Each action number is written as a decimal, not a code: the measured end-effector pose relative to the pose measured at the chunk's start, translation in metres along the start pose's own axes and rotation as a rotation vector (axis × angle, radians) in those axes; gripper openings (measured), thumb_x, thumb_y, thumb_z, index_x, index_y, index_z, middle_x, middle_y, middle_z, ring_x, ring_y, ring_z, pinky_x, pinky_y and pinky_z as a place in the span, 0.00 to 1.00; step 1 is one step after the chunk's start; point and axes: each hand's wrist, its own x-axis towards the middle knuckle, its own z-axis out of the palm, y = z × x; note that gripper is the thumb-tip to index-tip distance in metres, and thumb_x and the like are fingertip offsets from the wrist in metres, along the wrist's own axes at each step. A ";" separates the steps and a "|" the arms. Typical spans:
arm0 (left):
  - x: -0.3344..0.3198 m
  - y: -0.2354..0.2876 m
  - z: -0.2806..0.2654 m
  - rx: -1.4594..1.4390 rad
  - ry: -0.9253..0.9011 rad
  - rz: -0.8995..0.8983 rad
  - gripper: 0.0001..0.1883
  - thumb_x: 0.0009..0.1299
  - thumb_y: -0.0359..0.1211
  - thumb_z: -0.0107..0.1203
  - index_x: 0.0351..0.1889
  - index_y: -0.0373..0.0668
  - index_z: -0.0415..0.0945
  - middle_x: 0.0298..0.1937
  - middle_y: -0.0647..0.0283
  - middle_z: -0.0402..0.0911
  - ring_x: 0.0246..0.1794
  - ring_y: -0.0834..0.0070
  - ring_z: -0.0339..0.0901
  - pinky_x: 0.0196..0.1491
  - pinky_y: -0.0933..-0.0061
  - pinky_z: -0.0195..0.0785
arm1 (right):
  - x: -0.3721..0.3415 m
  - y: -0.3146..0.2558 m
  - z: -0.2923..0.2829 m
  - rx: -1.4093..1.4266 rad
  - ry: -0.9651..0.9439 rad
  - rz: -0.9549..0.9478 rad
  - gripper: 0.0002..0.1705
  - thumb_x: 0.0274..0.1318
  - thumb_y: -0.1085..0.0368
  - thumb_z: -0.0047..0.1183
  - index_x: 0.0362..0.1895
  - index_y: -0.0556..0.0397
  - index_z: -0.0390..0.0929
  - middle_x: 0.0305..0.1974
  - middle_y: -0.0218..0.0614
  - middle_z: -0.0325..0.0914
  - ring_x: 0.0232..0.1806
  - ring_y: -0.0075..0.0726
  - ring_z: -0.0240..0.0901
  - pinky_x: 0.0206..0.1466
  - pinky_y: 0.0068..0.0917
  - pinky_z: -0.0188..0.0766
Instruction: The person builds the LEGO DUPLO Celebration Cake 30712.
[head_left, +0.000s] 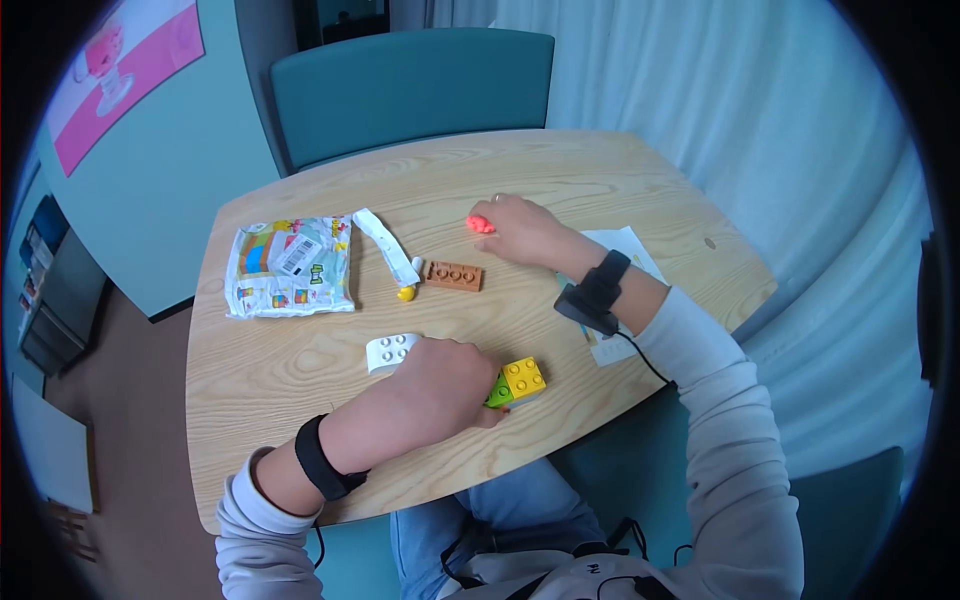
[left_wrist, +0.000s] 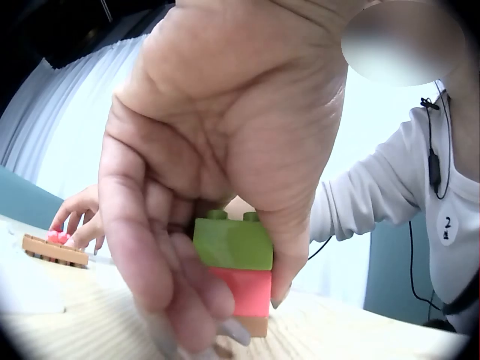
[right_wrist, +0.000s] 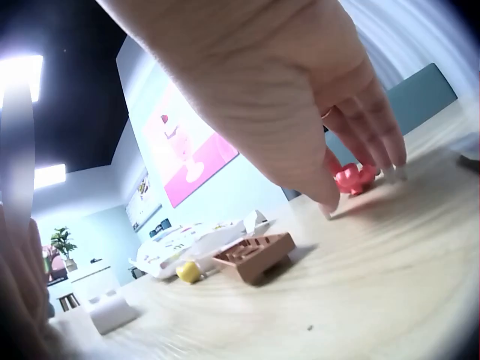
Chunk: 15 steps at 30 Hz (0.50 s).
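Observation:
My left hand grips a small stack of toy building bricks at the near side of the table. A yellow studded brick shows at the stack's right end. In the left wrist view a green brick sits on a red one, with brown below, between thumb and fingers. Farther back, my right hand pinches a pinkish-red, knobbly piece low over the tabletop. Left of that hand lies a brown brick. A white rounded brick lies just beyond my left hand, partly hidden by it.
A printed plastic bag lies at the left, with a torn white strip beside it. A small yellow piece is near the strip's end. Beyond the right forearm is a paper sheet. A teal chair stands behind the table.

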 end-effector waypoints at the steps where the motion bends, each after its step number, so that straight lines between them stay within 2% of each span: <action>1: 0.000 0.000 0.000 0.006 0.006 0.013 0.23 0.62 0.51 0.62 0.35 0.38 0.81 0.29 0.53 0.83 0.34 0.57 0.83 0.37 0.58 0.75 | 0.001 -0.002 0.004 -0.021 -0.040 0.047 0.17 0.56 0.59 0.58 0.47 0.52 0.77 0.43 0.45 0.77 0.45 0.53 0.76 0.47 0.42 0.74; 3: 0.000 -0.002 0.003 0.006 0.009 0.028 0.23 0.62 0.51 0.62 0.36 0.38 0.81 0.29 0.53 0.83 0.34 0.57 0.83 0.37 0.58 0.75 | 0.005 -0.005 0.010 -0.041 -0.087 0.095 0.17 0.57 0.59 0.57 0.49 0.51 0.76 0.45 0.46 0.76 0.45 0.55 0.75 0.48 0.44 0.74; 5: 0.001 -0.005 0.005 0.036 0.021 0.061 0.29 0.63 0.57 0.60 0.40 0.37 0.78 0.22 0.51 0.79 0.27 0.52 0.80 0.33 0.57 0.73 | 0.008 -0.004 0.013 -0.099 -0.076 0.133 0.15 0.58 0.60 0.56 0.46 0.52 0.76 0.42 0.46 0.77 0.46 0.55 0.75 0.48 0.45 0.73; 6: 0.002 -0.005 0.006 0.033 0.017 0.063 0.29 0.63 0.57 0.60 0.40 0.37 0.78 0.22 0.51 0.79 0.27 0.52 0.80 0.33 0.57 0.73 | 0.007 -0.002 0.014 -0.096 -0.079 0.135 0.15 0.58 0.60 0.56 0.46 0.52 0.76 0.42 0.46 0.77 0.46 0.55 0.75 0.48 0.45 0.73; 8: 0.001 -0.005 0.006 0.037 0.034 0.067 0.29 0.62 0.57 0.60 0.39 0.37 0.78 0.22 0.51 0.79 0.27 0.52 0.80 0.33 0.58 0.73 | -0.001 -0.004 0.005 -0.007 -0.034 0.056 0.14 0.57 0.66 0.52 0.47 0.59 0.75 0.38 0.51 0.79 0.42 0.55 0.78 0.45 0.45 0.76; 9: 0.001 -0.005 0.006 0.031 0.031 0.068 0.29 0.62 0.57 0.60 0.39 0.37 0.78 0.22 0.51 0.79 0.27 0.52 0.80 0.33 0.58 0.73 | -0.007 -0.004 -0.001 -0.005 -0.041 0.057 0.14 0.57 0.66 0.52 0.47 0.59 0.75 0.38 0.51 0.79 0.42 0.55 0.78 0.45 0.45 0.76; 11: 0.000 -0.005 0.005 0.025 0.048 0.078 0.29 0.62 0.57 0.60 0.39 0.36 0.77 0.22 0.51 0.79 0.27 0.52 0.80 0.32 0.58 0.73 | -0.024 -0.016 -0.032 0.362 -0.088 0.103 0.13 0.59 0.66 0.51 0.46 0.59 0.75 0.34 0.48 0.80 0.38 0.47 0.81 0.40 0.39 0.76; 12: 0.000 -0.005 0.004 0.016 0.043 0.083 0.29 0.62 0.57 0.60 0.39 0.36 0.77 0.22 0.51 0.79 0.27 0.52 0.80 0.32 0.58 0.73 | -0.037 -0.031 -0.055 0.592 -0.178 0.230 0.13 0.62 0.63 0.52 0.46 0.58 0.76 0.30 0.40 0.80 0.31 0.32 0.78 0.35 0.28 0.73; 13: 0.001 -0.006 0.004 0.021 0.041 0.080 0.29 0.62 0.57 0.60 0.39 0.36 0.77 0.22 0.51 0.79 0.27 0.52 0.80 0.32 0.58 0.73 | -0.049 -0.037 -0.069 0.594 -0.186 0.239 0.13 0.62 0.63 0.52 0.46 0.58 0.76 0.30 0.40 0.80 0.31 0.32 0.78 0.35 0.28 0.73; 15: 0.001 -0.006 0.004 0.016 0.033 0.081 0.30 0.62 0.57 0.60 0.39 0.36 0.77 0.22 0.51 0.79 0.27 0.52 0.80 0.32 0.57 0.72 | -0.071 -0.043 -0.089 0.992 -0.301 0.286 0.16 0.65 0.58 0.53 0.48 0.58 0.76 0.28 0.30 0.77 0.27 0.19 0.70 0.32 0.20 0.69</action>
